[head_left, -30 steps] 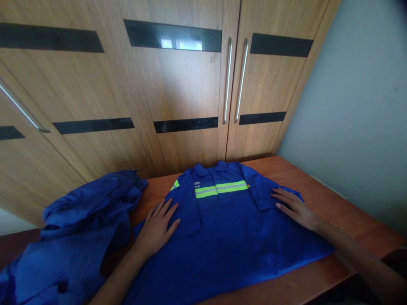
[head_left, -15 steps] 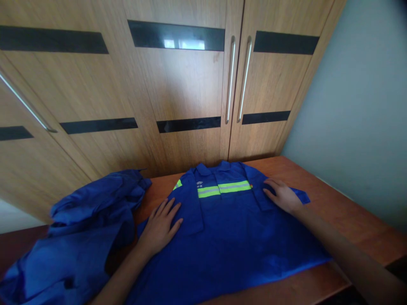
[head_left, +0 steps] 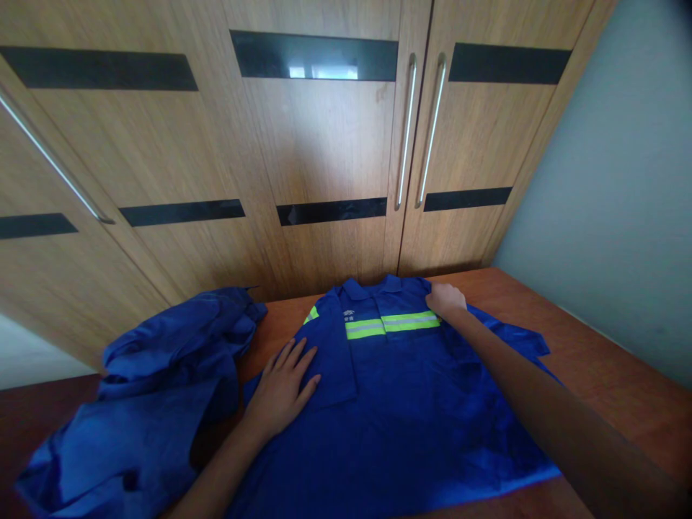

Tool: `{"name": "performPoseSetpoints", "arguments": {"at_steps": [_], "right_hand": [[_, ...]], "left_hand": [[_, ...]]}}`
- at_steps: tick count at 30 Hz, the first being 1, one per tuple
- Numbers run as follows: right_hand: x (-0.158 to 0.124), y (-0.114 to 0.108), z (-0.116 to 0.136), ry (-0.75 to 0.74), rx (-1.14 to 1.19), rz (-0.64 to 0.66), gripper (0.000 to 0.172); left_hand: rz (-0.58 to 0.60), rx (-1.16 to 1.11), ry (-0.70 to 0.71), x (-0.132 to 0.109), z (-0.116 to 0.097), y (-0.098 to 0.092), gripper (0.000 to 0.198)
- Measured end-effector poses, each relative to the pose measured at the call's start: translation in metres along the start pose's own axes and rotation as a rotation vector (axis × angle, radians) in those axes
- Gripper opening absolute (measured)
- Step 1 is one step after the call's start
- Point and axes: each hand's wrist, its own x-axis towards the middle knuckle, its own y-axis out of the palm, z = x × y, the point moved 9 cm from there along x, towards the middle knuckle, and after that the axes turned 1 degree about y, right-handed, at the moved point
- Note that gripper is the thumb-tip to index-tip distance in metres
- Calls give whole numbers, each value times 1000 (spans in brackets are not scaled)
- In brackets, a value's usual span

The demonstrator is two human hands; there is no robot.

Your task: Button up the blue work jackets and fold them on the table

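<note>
A blue work jacket [head_left: 400, 404] with a collar and a yellow-green reflective stripe across the chest lies spread on the wooden surface, collar toward the cabinet. My left hand [head_left: 284, 386] rests flat with fingers spread on the sleeve at the jacket's left side. At the right shoulder, my right hand [head_left: 447, 301] is closed on the jacket fabric, its fingertips mostly hidden. The right sleeve [head_left: 513, 335] extends out past my right forearm, which covers part of the jacket.
Left of the jacket lies a crumpled heap of blue clothing [head_left: 156, 404]. Behind stands a wooden cabinet [head_left: 324, 144] with black strips and long metal handles [head_left: 408, 137]. A pale wall [head_left: 610, 209] bounds the reddish-brown wooden surface [head_left: 600, 367] on the right.
My right hand has moved from lying on the right sleeve up and inward to the shoulder, closing on the fabric. The right sleeve now spreads farther outward. My left hand stays on the left sleeve.
</note>
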Motion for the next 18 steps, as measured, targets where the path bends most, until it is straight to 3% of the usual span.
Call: {"name": "performPoseSetpoints", "arguments": {"at_steps": [7,12,18], "right_hand": [[-1,6,-6,-14,14,-30,52],[10,15,-18,28,39,-17,40],[16,16,-20,-18,101,-56,43]], "left_hand": [[-21,-6,5,0,1,1,55],[-14,9,10,-1,0,2,55],[-25,12,11,-1,0,0,54]]}}
